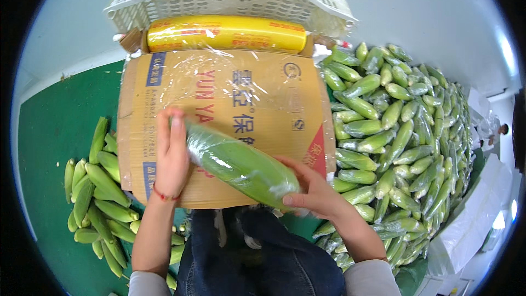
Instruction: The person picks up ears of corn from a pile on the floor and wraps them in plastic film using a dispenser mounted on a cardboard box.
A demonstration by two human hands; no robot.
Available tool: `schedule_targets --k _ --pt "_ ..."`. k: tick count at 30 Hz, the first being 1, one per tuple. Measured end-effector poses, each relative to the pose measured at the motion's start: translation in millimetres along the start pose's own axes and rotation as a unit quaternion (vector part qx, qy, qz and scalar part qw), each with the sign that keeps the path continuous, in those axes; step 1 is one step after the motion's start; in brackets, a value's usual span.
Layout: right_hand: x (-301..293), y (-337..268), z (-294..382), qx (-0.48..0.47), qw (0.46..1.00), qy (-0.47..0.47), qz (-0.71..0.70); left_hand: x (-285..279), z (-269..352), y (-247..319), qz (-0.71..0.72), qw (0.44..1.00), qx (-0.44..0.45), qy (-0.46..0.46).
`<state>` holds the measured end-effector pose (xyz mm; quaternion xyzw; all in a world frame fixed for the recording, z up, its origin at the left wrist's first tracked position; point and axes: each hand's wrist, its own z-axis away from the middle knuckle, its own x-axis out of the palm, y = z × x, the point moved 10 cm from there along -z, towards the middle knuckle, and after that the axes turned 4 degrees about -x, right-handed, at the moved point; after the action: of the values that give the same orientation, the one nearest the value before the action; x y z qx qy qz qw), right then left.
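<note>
An ear of corn in its green husk (242, 164), wrapped in clear cling film, slants across the front of a cardboard box (271, 102). My right hand (314, 191) grips its lower right end, thumb on top and fingers behind. At the upper left end, my left hand (172, 156) stands upright with the fingers raised and the palm side against the film; whether it grips the ear is not clear. Behind the box top lies a yellow printed roll of cling film (226, 33) on a rod. Loose clear film stretches from the roll over the box's far part.
To the right rises a large heap of film-wrapped corn (394, 131). Unwrapped corn ears (98, 201) lie on the green floor (45, 131) at left. A white plastic basket (230, 2) stands behind the roll, beside a pale wall. White boxes (472, 213) and a distant person (502, 129) are far right.
</note>
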<state>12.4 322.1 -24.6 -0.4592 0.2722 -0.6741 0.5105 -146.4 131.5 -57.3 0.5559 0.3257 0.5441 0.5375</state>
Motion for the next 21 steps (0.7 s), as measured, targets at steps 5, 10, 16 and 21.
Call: schedule_targets --k 5,10,16,21 --pt "-26.6 -112.2 45.6 -0.401 0.857 0.142 0.292 0.3 57.3 -21.0 -0.031 0.997 -0.037 -0.065" --pt "-42.3 -118.5 28.8 -0.428 0.892 0.14 -0.037 37.9 158.7 -73.0 0.028 0.873 -0.408 -0.264" --pt "-9.3 -51.8 15.2 -0.43 0.842 0.067 -0.318 88.8 110.5 -27.3 0.05 0.977 -0.159 -0.134" --pt "-47.1 -3.0 37.7 -0.254 0.93 0.15 -0.221 175.2 109.9 -2.9 -0.055 0.93 -0.13 -0.339"
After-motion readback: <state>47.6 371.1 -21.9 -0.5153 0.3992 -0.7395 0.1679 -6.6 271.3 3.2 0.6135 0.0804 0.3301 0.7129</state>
